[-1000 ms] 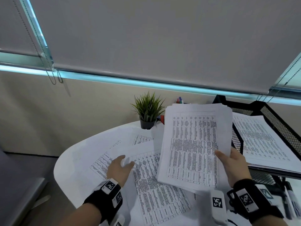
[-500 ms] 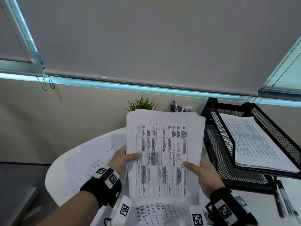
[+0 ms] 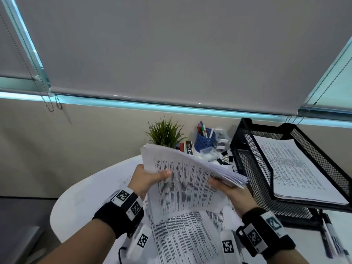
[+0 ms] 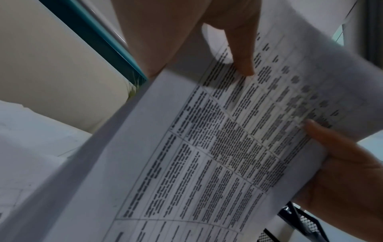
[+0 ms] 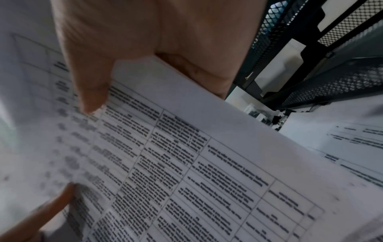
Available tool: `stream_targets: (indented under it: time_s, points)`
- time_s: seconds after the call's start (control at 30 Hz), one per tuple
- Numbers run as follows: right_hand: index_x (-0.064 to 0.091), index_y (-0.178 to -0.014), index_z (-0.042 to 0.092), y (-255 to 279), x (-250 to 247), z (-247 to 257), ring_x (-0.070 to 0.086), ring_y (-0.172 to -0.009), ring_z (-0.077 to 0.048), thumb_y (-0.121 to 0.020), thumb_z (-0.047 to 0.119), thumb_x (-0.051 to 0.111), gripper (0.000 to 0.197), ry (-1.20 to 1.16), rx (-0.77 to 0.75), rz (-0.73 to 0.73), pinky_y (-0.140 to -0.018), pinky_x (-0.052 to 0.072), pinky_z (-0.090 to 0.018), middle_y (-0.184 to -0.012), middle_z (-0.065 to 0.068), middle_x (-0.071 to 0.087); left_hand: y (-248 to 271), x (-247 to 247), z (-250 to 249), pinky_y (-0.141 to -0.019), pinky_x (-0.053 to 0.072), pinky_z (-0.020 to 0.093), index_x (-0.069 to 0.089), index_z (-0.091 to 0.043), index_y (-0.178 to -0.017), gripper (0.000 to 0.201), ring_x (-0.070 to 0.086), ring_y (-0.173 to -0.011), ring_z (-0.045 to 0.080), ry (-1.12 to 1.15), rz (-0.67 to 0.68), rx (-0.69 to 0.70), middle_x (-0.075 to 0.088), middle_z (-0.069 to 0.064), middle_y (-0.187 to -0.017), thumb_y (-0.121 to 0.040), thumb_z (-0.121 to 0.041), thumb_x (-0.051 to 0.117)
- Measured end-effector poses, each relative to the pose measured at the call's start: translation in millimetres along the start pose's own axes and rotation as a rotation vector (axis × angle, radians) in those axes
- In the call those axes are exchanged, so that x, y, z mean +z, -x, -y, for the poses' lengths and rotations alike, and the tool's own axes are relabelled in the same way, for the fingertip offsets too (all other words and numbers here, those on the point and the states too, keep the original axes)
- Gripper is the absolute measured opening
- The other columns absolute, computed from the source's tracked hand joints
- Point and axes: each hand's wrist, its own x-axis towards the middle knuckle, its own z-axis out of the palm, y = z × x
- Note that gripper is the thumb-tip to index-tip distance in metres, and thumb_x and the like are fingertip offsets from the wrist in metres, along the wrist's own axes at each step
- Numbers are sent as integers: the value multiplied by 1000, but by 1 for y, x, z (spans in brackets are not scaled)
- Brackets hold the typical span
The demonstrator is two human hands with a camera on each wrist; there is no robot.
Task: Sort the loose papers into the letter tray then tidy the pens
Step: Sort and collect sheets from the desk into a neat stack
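Both hands hold one thick stack of printed papers (image 3: 186, 180) above the round white table (image 3: 80, 202). My left hand (image 3: 148, 178) grips its left edge, thumb on top. At the right edge my right hand (image 3: 226, 187) holds it from below, thumb on the top sheet. The stack tilts with its far end toward the black mesh letter tray (image 3: 253, 174), whose upper tier holds a paper pile (image 3: 297, 168). More loose sheets (image 3: 182, 241) lie on the table beneath. The wrist views show the stack (image 4: 207, 155) (image 5: 186, 163) pinched by each thumb. Pens stand in a blue cup (image 3: 205, 138).
A small potted plant (image 3: 165, 132) stands behind the stack, with binder clips (image 3: 225, 159) and small items beside the pen cup. Markers (image 3: 331, 237) lie on the table at the far right under the tray. A wall with blinds is close behind.
The stack went from upright in front of me to tilted flatter and turned toward the tray. The left hand, on the table sheets a second ago, now grips the stack.
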Motion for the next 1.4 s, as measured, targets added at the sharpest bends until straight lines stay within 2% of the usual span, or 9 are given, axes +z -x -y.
stream_targets:
  time_s: [0.13,0.27,0.47,0.6,0.73,0.93,1.07,1.17,1.4]
  points:
    - [73,-86,32,0,-1,7,70,-89,-10,-46,57,84,48,20,-73,-37,-89,50,-37,-92,7,75,4,9,-10,-74,57,34,71,-12,-89,27,72,-82,18,24,-26,85,75,5,-87,-66,0,76]
    - [77,-79,36,0,-6,16,70,-82,-11,-61,28,84,21,47,-199,-60,-78,52,-33,-86,3,75,4,11,-11,-73,57,34,71,-12,-88,31,72,-82,20,16,-23,94,75,7,-85,-58,-11,79]
    - [78,-86,32,3,-6,17,70,-90,-17,-69,49,75,24,68,-243,-76,-89,51,-40,-90,-2,75,1,19,-8,-69,57,33,72,-11,-86,22,72,-79,22,-14,-43,52,75,9,-83,-68,-1,77]
    - [77,-87,32,0,-6,27,69,-91,-22,-46,70,77,56,1,-257,-141,-92,51,-46,-90,-5,75,1,28,-21,-68,58,37,71,-9,-84,24,72,-78,25,33,-74,83,74,11,-81,-62,-6,81]
    - [77,-85,29,-2,-10,37,70,-89,-23,-52,52,82,41,-82,-268,-118,-88,52,-43,-87,-6,75,0,30,-28,-75,56,43,71,-9,-81,37,70,-83,32,87,-130,123,73,15,-84,-48,-18,84]
    - [77,-78,15,4,-12,10,72,-79,-22,-59,23,81,21,-112,-155,-130,-79,53,-40,-84,-11,75,13,27,-7,-74,57,37,72,-15,-82,19,72,-78,19,15,-128,88,75,3,-79,-65,-9,79]
    - [74,-83,18,1,-13,-12,71,-87,-24,-37,45,91,56,-94,-69,-104,-87,53,-45,-91,-11,75,10,22,8,-73,56,33,71,-14,-87,24,70,-86,20,-49,-87,3,75,5,-85,-66,-6,79]
    - [65,-108,7,0,-8,-15,70,-95,-25,-35,47,92,87,-124,-18,-114,-93,50,-49,-99,-10,74,10,25,12,-70,57,35,70,-14,-83,23,72,-77,16,-25,-118,-15,75,3,-80,-66,-1,79]
    - [70,-94,17,2,-4,-23,69,-97,-22,-58,19,87,40,-164,-5,-176,-92,50,-42,-97,-7,75,14,30,24,-70,56,32,69,-13,-88,28,70,-83,17,0,-146,-36,75,3,-85,-64,-2,80]
